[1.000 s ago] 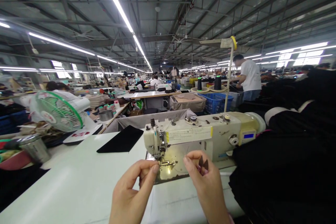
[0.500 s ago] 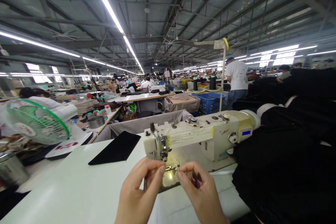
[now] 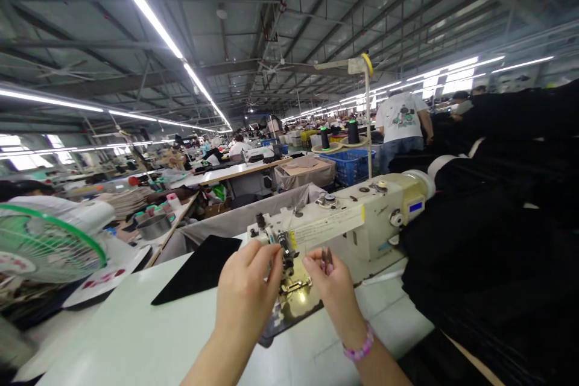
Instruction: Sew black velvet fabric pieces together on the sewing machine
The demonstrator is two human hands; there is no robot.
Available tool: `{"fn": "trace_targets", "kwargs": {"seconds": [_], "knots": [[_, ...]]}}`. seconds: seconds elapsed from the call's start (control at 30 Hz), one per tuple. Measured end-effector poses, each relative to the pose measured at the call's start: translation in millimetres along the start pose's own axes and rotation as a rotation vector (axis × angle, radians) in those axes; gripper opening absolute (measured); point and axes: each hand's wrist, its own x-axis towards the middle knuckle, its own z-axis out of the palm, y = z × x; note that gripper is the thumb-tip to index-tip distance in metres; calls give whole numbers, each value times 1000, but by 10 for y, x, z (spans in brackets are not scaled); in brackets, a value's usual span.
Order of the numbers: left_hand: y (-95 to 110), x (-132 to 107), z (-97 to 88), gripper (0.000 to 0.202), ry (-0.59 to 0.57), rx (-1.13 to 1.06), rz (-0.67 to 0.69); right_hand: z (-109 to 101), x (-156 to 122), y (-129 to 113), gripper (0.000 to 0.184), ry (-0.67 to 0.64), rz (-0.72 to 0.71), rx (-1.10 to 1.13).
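Observation:
In front of me stands a cream sewing machine (image 3: 335, 223) with a paper strip along its arm. My left hand (image 3: 248, 283) is at the needle end, thumb and forefinger pinched together; what they hold, if anything, is too fine to see. My right hand (image 3: 332, 286), also pinched, is just right of the needle area. A small pair of thread snips (image 3: 327, 258) sticks up from its fingers, the dark blades pointing upward. Below and between the hands lies the shiny needle plate (image 3: 296, 289). A black fabric piece (image 3: 201, 268) rests on the white table (image 3: 149, 325), left of the machine.
A green-rimmed fan (image 3: 49, 241) stands at the left beside a metal bowl (image 3: 156, 226). Black fabric (image 3: 488, 241) is heaped at the right. Behind the machine are a thread stand (image 3: 368, 114), black thread cones (image 3: 353, 131), a blue basket (image 3: 350, 166) and a person (image 3: 402, 123).
Both hands have risen from near the needle plate to the machine's needle-bar level, still pinched. My view has shifted right and tilted. The person behind has turned and leans over.

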Motion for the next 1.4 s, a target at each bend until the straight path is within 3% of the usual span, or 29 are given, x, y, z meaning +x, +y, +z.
{"fn": "trace_targets", "kwargs": {"seconds": [0.2, 0.47, 0.73, 0.97, 1.4], "knots": [[-23, 16, 157, 24, -42, 143, -9, 47, 148, 126, 26, 13, 33, 55], [90, 36, 308, 15, 44, 342, -64, 69, 225, 217, 25, -39, 55, 111], [139, 94, 258, 13, -70, 357, -103, 42, 281, 223, 27, -66, 63, 137], [119, 126, 266, 13, -89, 377, -97, 50, 317, 208, 26, -81, 68, 150], [193, 265, 231, 17, -223, 483, -99, -6, 302, 198, 25, -83, 54, 159]]}}
